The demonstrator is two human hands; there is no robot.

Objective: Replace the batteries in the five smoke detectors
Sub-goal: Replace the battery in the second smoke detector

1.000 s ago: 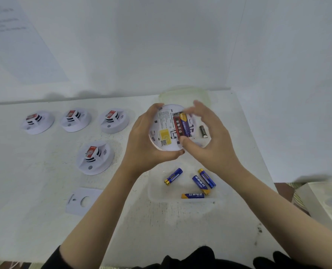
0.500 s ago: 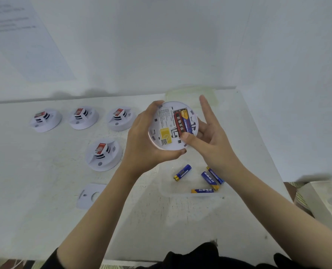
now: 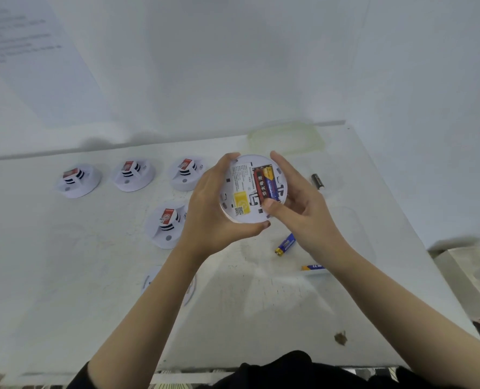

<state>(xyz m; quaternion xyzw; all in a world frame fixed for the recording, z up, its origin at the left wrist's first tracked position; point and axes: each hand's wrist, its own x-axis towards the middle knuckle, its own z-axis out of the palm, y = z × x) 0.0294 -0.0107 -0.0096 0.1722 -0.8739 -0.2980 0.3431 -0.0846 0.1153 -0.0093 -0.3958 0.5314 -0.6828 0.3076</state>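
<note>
Both hands are raised above the white surface (image 3: 65, 276), forearms reaching in from below and converging. Left hand (image 3: 216, 217) is cupped around the left edge of an upturned smoke detector (image 3: 247, 189), thumb hooked under its lower rim and fingertips curled over the top, holding it firmly. Its open back shows a red battery (image 3: 260, 185) and a blue battery (image 3: 271, 182) seated side by side. Right hand (image 3: 300, 209) cradles the right edge, fingers spread behind, thumb tip pressing at the batteries' lower ends. Off to the left, four more detectors (image 3: 166, 224) sit on the surface. Right of the hands lies a dark battery (image 3: 317, 181), with loose blue batteries (image 3: 285, 245) nearer the wrist.
</note>
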